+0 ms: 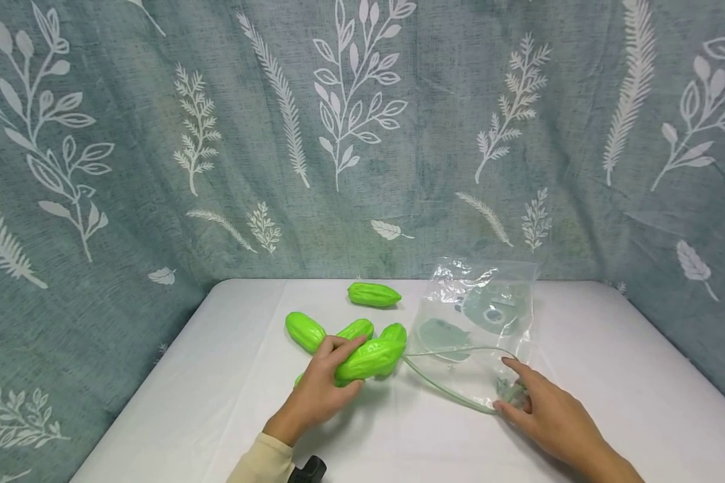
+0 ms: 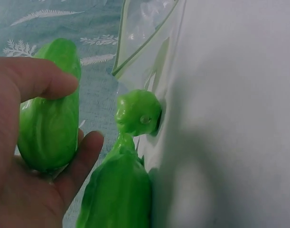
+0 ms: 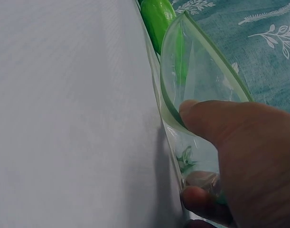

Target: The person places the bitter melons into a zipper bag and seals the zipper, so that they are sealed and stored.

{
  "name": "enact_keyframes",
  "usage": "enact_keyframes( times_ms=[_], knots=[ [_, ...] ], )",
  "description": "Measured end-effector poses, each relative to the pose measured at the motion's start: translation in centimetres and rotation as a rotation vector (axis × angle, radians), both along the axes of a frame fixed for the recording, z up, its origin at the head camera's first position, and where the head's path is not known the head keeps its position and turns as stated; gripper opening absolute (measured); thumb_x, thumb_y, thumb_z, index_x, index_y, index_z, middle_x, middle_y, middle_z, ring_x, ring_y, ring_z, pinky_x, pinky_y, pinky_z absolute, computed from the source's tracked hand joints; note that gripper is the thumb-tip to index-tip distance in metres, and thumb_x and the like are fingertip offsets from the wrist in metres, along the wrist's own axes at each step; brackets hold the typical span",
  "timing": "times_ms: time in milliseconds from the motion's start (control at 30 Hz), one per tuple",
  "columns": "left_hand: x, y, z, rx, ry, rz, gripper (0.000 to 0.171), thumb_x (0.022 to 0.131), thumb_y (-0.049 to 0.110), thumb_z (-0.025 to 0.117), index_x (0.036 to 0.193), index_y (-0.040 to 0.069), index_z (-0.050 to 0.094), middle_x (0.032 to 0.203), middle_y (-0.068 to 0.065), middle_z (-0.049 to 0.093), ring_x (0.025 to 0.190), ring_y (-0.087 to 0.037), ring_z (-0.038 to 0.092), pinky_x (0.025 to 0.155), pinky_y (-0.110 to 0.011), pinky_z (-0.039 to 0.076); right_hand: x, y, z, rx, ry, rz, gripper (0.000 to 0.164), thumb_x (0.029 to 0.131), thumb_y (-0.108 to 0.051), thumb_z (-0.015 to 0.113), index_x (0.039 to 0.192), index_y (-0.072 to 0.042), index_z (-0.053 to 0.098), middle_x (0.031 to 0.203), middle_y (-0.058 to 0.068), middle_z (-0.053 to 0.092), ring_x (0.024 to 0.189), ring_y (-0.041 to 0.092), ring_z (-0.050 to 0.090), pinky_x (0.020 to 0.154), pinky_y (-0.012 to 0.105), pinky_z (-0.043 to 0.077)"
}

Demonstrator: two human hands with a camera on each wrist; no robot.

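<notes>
My left hand (image 1: 327, 382) grips a bright green ridged gourd (image 1: 371, 359), thumb on one side and fingers on the other. In the left wrist view the held gourd (image 2: 50, 128) stands apart from another gourd (image 2: 118, 194) lying on the table. A clear zip bag (image 1: 447, 376) with a green-edged mouth and printed green shapes lies to the right, its mouth spread wide toward the gourds. At the bag's right corner, my right hand (image 1: 552, 416) pinches the rim. The right wrist view shows the thumb (image 3: 201, 116) on the green edge, with fingertips below behind clear film.
Several more green gourds lie around the left hand, among them one at upper left (image 1: 305, 332) and one near the back edge (image 1: 374, 295). The white table (image 1: 447, 443) ends at a teal leaf-patterned curtain (image 1: 362, 221) behind.
</notes>
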State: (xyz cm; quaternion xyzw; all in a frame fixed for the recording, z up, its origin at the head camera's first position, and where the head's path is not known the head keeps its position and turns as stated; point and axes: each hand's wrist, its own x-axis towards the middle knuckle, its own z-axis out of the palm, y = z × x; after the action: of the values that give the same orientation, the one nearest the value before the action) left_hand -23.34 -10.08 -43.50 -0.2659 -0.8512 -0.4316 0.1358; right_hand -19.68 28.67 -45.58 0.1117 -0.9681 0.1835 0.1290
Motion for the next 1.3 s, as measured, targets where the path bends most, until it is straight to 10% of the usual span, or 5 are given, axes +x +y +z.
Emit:
enact_keyframes(
  times_ms=[533,1000,1300],
  knots=[
    [0.5,2.6,-0.7,-0.104,0.000,-0.121,0.064,0.085,0.015,0.079,0.144,0.013,0.056,0.123,0.000,0.056,0.111,-0.012,0.056,0.097,-0.035,0.048,0.3,0.4,0.0,0.010,0.030,0.000,0.076,0.087,-0.055,0.071,0.148,-0.017,0.046,0.069,-0.013,0.043,0.059,0.001,0.040,0.053,0.028,0.036],
    [0.8,4.7,-1.1,-0.186,0.068,-0.215,0.059,0.093,0.035,0.073,0.147,0.029,0.052,0.114,0.005,0.059,0.094,-0.004,0.053,0.082,-0.024,0.048,0.2,0.1,-0.1,0.004,0.025,-0.011,0.076,0.087,-0.053,0.073,0.148,-0.017,0.047,0.074,-0.012,0.047,0.063,0.004,0.043,0.057,0.033,0.040],
    [0.8,5.6,-0.7,-0.256,0.017,-0.181,0.061,0.092,0.031,0.073,0.149,0.024,0.051,0.114,0.003,0.054,0.092,-0.004,0.051,0.082,-0.022,0.047,0.1,0.0,-0.2,0.005,0.050,0.000,0.075,0.086,-0.052,0.074,0.147,-0.016,0.047,0.072,-0.012,0.045,0.060,0.003,0.041,0.054,0.030,0.037]
  ],
)
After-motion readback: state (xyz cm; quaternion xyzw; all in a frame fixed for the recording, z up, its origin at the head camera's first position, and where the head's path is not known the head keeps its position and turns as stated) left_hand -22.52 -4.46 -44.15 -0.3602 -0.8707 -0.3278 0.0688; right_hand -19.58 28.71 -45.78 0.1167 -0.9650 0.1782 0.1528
